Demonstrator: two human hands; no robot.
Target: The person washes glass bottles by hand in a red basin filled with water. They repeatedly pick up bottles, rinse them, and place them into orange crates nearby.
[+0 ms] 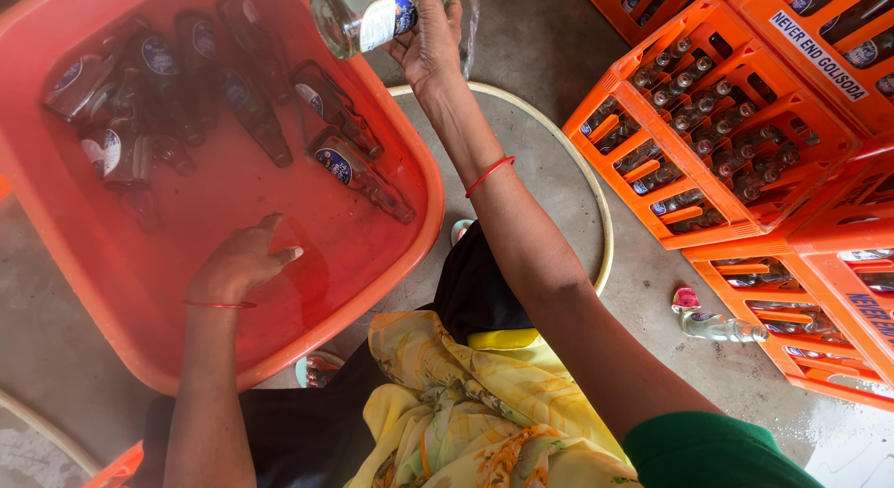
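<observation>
Right hand [430,43] grips a bottle [365,18]; left hand [240,263] loosely curled, empty.
Wet glass could slip, dropping onto the tub [410,237].

A bottle-washing yard: concrete floor [549,50], orange crates [708,125] of glass bottles, a water-filled tub [391,255].
</observation>
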